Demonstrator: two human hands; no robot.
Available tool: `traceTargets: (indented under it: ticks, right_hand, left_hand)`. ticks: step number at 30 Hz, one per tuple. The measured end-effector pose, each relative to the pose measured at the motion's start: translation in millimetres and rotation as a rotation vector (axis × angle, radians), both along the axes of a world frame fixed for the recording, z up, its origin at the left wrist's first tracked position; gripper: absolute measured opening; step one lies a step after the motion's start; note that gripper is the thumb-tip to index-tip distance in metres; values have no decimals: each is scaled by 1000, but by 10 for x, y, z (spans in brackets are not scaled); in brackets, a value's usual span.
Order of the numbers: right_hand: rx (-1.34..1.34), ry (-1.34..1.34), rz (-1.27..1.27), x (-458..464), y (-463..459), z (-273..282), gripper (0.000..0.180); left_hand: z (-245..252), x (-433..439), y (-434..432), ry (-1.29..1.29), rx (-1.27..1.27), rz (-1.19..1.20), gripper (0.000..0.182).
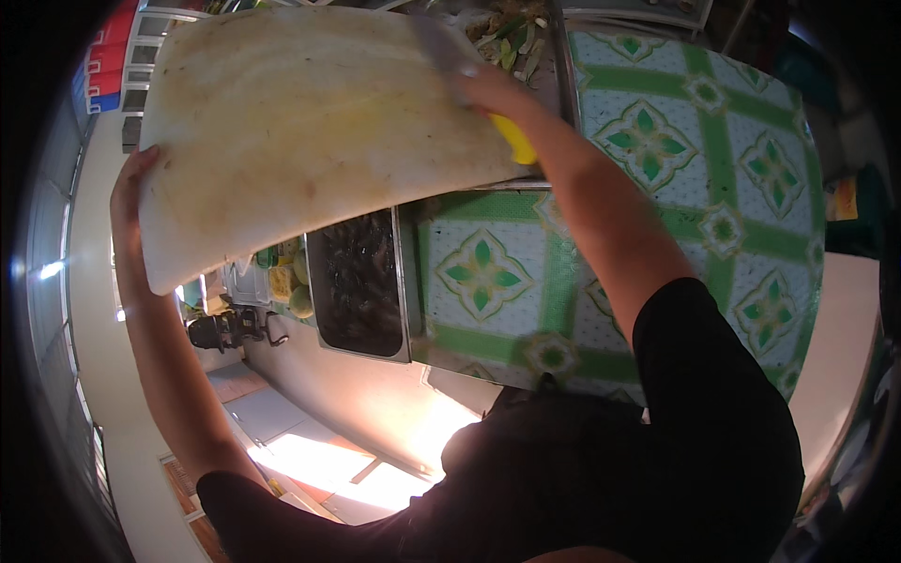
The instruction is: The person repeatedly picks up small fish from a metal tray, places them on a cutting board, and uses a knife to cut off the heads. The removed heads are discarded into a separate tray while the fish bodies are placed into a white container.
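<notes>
My left hand (131, 179) grips the left edge of a large, stained white cutting board (317, 141), which is raised and tilted. Against the board's upper right part, my right hand (493, 91) holds a knife (436, 46) with a yellow handle (515, 141); its blade is blurred and lies on or close to the board. Beyond the board's right end, a metal tray (563, 77) holds vegetable scraps (521, 49). Below the board stands a rectangular metal pan (403, 295) with dark contents in dark liquid, partly hidden by the board.
A green and white patterned tablecloth (486, 274) covers the table. Left of the pan are round greenish fruits or vegetables (301, 301), clear containers (246, 285) and a dark hand-cranked device (225, 329). Red and blue bins (105, 70) stand at the upper left.
</notes>
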State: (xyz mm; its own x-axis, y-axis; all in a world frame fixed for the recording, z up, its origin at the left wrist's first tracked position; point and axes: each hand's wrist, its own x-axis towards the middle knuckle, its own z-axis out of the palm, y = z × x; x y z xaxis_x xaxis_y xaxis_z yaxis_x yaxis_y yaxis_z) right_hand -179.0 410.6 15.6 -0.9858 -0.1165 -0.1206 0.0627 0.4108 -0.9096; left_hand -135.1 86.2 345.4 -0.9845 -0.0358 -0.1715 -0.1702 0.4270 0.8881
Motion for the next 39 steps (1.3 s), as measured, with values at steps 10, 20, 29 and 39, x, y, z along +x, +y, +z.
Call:
traceTargets:
  ticks: [10,20,29,39]
  right_hand:
    - [-213,266,72,436,-720,329,47]
    - [-109,87,78,649,-385,-350,42]
    - [400,-191,-66,448,150,-1083,34]
    - [-891,-544,-219,305,-192,-1317,38]
  left_hand:
    - [-139,211,27,-11,65,-83,51]
    - [-218,247,-406,-77,179,-84,50]
    - [-126,475,-436,-71,299,-119,48]
    - [166,1023,-350,156,15,-55,55]
